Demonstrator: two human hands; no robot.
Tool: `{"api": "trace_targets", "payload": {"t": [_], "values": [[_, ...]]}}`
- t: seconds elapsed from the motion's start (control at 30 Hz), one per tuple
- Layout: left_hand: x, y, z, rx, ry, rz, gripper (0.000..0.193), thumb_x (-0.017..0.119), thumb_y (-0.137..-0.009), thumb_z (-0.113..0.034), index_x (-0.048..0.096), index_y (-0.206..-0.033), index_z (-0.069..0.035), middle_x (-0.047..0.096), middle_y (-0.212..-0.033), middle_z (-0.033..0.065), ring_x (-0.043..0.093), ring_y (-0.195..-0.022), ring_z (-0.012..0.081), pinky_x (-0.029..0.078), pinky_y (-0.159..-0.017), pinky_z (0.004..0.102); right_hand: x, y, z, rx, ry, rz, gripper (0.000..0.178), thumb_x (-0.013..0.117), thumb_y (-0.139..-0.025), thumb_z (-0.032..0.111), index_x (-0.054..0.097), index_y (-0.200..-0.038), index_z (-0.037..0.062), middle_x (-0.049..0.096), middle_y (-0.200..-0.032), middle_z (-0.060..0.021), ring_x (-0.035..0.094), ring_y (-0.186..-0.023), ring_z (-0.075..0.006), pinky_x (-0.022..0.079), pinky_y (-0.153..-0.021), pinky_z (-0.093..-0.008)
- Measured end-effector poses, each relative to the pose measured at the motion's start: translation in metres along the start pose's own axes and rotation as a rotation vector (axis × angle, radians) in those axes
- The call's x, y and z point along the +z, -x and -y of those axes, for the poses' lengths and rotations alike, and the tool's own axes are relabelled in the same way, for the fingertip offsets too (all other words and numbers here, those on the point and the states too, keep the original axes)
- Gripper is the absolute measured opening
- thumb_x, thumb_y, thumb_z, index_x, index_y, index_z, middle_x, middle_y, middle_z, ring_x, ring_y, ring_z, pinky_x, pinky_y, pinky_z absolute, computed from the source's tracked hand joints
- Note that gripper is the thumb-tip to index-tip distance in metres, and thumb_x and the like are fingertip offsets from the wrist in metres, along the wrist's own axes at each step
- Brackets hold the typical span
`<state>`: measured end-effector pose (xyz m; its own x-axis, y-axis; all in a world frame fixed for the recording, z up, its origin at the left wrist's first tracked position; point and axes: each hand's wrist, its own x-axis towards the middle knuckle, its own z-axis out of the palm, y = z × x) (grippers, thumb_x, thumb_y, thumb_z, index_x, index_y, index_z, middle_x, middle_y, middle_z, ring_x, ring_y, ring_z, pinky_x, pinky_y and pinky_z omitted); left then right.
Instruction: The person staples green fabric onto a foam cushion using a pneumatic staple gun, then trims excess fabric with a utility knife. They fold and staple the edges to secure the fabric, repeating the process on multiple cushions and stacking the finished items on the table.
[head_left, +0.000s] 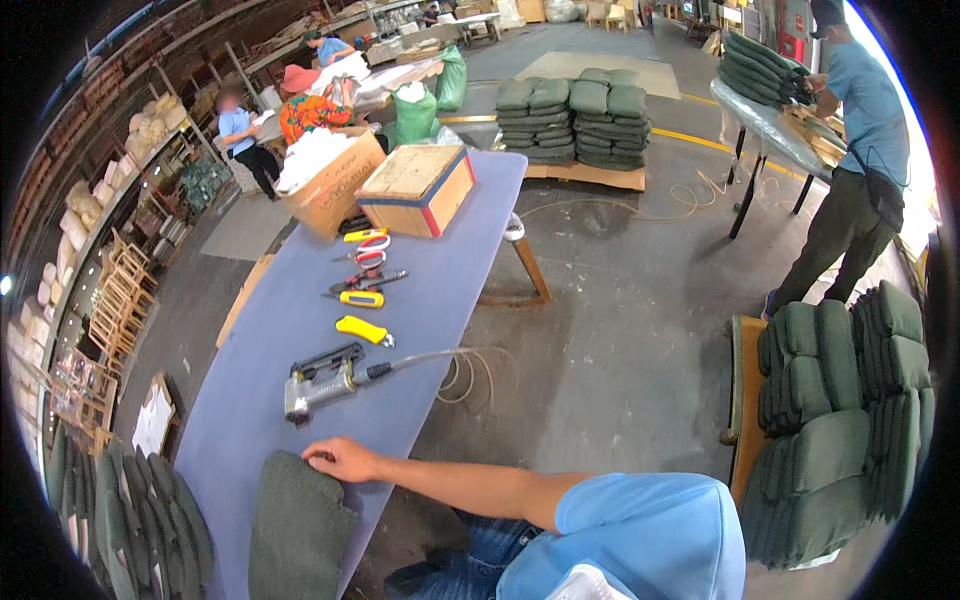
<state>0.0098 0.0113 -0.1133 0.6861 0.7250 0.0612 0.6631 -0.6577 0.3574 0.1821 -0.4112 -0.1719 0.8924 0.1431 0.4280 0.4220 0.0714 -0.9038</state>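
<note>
Your dark green cushion (298, 530) lies at the near end of the blue table (440, 290), close to its right edge. Your right hand (346, 460) has its fingers bent over the cushion's upper right corner; from this angle you can't really tell whether they pinch the cloth or only rest on it. Your left hand is out of view. Just past the cushion sits a grey staple gun (318, 388), its hose (425, 358) running over the table's right edge. Beyond are a yellow knife (362, 329), then red-handled scissors (372, 252), and a cardboard box (416, 190) at the far end.
</note>
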Motion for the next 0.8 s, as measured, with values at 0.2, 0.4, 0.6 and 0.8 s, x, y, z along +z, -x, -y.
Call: {"api": "trace_targets", "payload": {"t": [0.2, 0.4, 0.6, 0.8], "values": [[0.048, -0.056, 0.088, 0.493, -0.033, -0.206, 0.054, 0.052, -0.108, -0.03, 0.05, -0.144, 0.01, 0.053, -0.145, 0.0329, 0.05, -0.138, 0.042, 0.036, -0.119, 0.0439, 0.008, 0.008, 0.004, 0.059, -0.048, -0.052, 0.024, 0.065, -0.099, 0.024, 0.072, -0.115, 0.0079, 0.074, -0.1, -0.0058, 0.067, -0.092, -0.014, 0.054, -0.085, -0.0343], [0.011, 0.022, 0.012, 0.11, 0.067, -0.205, 0.064, 0.05, -0.105, -0.049, 0.046, -0.153, -0.007, 0.051, -0.149, 0.0302, 0.052, -0.133, 0.0479, 0.044, -0.109, 0.0518, 0.001, 0.019, 0.022, 0.193, -0.019, -0.018, 0.026, 0.063, -0.102, 0.018, 0.071, -0.122, 0.0041, 0.068, -0.09, 0.0007, 0.057, -0.082, -0.0077, 0.049, -0.075, -0.0269], [0.008, 0.037, 0.007, 0.067, 0.009, -0.272, 0.06, 0.051, -0.105, -0.05, 0.049, -0.152, -0.013, 0.052, -0.147, 0.0304, 0.055, -0.128, 0.0498, 0.046, -0.105, 0.0536, 0.002, 0.017, 0.011, 0.141, -0.03, -0.012, 0.029, 0.063, -0.103, 0.017, 0.068, -0.127, 0.0033, 0.061, -0.085, 0.0044, 0.05, -0.077, -0.0054, 0.043, -0.07, -0.0236], [0.011, 0.035, 0.01, 0.14, 0.077, -0.32, 0.057, 0.055, -0.105, -0.045, 0.054, -0.148, -0.008, 0.056, -0.145, 0.028, 0.057, -0.129, 0.0462, 0.047, -0.105, 0.0505, -0.002, 0.01, 0.013, 0.191, 0.009, 0.044, 0.032, 0.061, -0.104, 0.019, 0.066, -0.132, 0.0035, 0.057, -0.085, 0.0052, 0.047, -0.077, -0.005, 0.041, -0.068, -0.023]]}}
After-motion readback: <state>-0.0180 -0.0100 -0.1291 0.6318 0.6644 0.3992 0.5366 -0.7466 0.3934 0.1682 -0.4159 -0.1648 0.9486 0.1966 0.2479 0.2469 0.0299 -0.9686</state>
